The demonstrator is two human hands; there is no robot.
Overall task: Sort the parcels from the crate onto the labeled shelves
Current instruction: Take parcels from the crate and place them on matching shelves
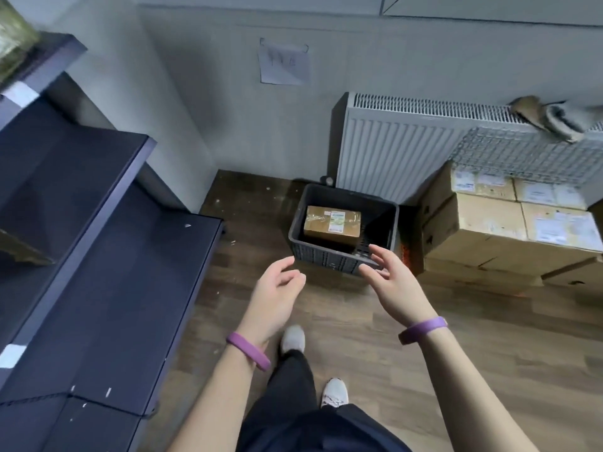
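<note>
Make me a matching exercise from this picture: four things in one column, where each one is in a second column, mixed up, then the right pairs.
Column 1
1. brown parcel
2. sheet of paper
3. cardboard boxes
4. dark shelves

Column 2
A. stacked on the floor, right of the crate
B. hanging on the wall
C. along the left side of the view
D. inside the crate

Pairs: 1-D, 2-B, 3-A, 4-C
</note>
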